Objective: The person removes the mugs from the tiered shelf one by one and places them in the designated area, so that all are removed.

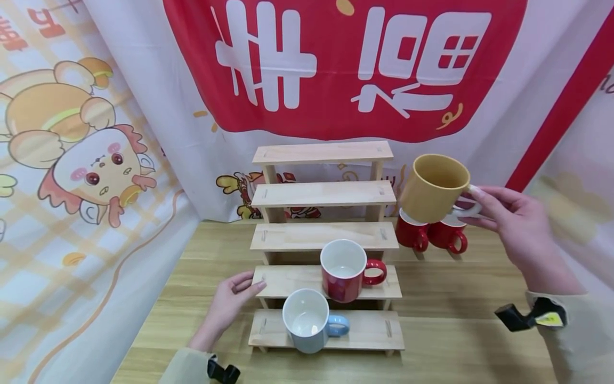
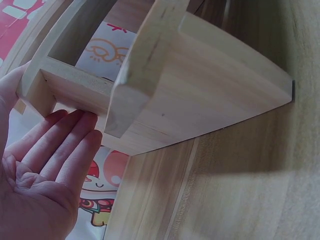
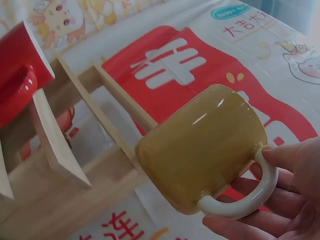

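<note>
In the head view my right hand (image 1: 520, 229) holds a yellow mug (image 1: 429, 194) by its white handle (image 3: 245, 202), up in the air to the right of a wooden stepped rack (image 1: 323, 236). My left hand (image 1: 230, 301) grips the left end of the rack's second step from the front. In the left wrist view its thumb lies over the board and its fingers (image 2: 67, 145) reach underneath. A red mug (image 1: 342, 285) with a white inside stands on that same step. On the lowest step sits a light blue mug (image 1: 307, 333).
Two red mugs (image 1: 411, 234) stand on the wooden table (image 1: 455, 298) right of the rack, partly hidden below the yellow mug. Behind the rack hangs a printed cloth (image 1: 336, 120). Another patterned cloth (image 1: 158, 256) borders the table on the left. The rack's upper three steps are bare.
</note>
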{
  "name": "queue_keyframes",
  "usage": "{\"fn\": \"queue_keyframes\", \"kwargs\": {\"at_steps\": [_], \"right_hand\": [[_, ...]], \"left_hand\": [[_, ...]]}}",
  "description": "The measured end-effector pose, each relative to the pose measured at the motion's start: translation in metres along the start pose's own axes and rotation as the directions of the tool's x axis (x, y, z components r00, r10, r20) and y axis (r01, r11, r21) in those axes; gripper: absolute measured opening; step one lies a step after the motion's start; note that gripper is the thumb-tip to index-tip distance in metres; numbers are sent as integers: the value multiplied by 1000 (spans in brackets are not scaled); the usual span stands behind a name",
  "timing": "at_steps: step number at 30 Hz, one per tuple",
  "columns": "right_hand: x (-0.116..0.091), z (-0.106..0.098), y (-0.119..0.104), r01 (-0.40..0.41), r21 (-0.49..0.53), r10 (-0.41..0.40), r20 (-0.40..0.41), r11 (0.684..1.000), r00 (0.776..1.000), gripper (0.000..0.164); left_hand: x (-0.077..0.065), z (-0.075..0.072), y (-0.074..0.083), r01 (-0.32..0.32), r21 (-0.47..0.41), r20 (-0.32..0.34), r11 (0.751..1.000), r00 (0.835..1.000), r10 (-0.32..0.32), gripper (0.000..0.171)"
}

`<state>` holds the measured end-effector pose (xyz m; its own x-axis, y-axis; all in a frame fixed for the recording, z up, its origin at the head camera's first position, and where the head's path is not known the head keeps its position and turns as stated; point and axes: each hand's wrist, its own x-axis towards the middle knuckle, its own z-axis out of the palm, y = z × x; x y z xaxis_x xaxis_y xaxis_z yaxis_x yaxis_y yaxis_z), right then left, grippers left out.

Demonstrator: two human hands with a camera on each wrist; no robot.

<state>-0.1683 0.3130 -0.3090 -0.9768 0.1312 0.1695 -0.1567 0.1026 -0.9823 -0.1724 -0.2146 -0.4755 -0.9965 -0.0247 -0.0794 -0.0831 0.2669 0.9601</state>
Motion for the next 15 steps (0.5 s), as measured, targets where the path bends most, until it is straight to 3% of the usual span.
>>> {"fn": "queue_keyframes", "kwargs": {"at_steps": [8, 15], "right_hand": [[0, -29, 14, 41, 77, -35, -77, 996, 996, 34], [3, -52, 30, 42, 142, -20, -153, 989, 988, 41]], "left_hand": [[0, 0, 1, 3, 5, 3, 1000, 1000, -3, 67], [0, 0, 1, 14, -8, 5, 1000, 1000, -14, 66]]}}
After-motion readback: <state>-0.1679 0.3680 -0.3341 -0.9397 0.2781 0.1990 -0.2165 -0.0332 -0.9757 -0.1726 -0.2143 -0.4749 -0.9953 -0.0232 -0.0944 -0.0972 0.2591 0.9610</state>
